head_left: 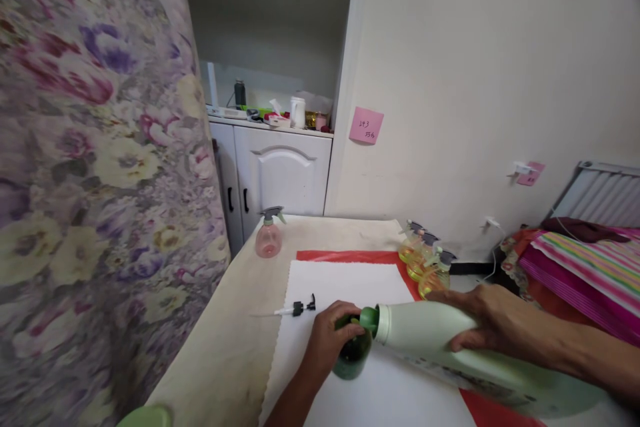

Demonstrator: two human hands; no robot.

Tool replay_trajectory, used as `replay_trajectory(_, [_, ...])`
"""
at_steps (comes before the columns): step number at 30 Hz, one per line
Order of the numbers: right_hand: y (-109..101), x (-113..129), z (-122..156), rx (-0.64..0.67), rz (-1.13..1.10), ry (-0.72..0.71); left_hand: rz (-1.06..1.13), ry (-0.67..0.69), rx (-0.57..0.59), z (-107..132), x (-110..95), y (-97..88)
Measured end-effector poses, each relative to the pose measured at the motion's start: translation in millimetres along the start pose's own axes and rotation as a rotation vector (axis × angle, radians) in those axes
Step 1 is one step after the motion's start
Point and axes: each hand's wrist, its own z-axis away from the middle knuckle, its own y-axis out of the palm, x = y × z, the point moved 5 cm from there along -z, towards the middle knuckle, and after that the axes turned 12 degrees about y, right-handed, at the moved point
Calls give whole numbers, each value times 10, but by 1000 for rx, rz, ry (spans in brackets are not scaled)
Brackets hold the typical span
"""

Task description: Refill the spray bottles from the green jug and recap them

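My left hand (336, 328) is closed round the neck of a small dark green bottle (353, 357), which stands on a white sheet (350, 280). A large pale green jug (425, 330) lies tipped almost level in my right hand (487, 317), its thumb and fingers wrapped over the top. The jug's green spout (370, 319) meets the small bottle's mouth; whether liquid is flowing I cannot tell. To the left of my left hand lies a black pump top (299, 308) with a clear dip tube.
A pink spray bottle (269, 240) stands at the table's far left. Several spray bottles with yellow liquid (413, 263) are grouped at the right edge on a red cloth (350, 256). A green lid (145, 417) shows at the near left. A floral curtain (100, 180) hangs beside the table.
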Motion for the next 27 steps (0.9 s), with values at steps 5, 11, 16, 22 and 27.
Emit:
replay_trajectory(5, [-28, 23, -6, 7, 6, -18, -10, -7, -3, 8, 16, 10])
replay_trajectory(11, [-43, 62, -12, 10, 48, -13, -2, -1, -10, 3, 10, 6])
replay_trajectory(16, [-64, 94, -25, 19, 59, -15, 1, -1, -5, 8, -4, 9])
replay_trajectory(22, [-77, 112, -56, 7, 90, -16, 2, -4, 3, 6, -16, 13])
replay_trajectory(27, [-103, 141, -46, 15, 86, -27, -5, -9, 0, 11, -4, 15])
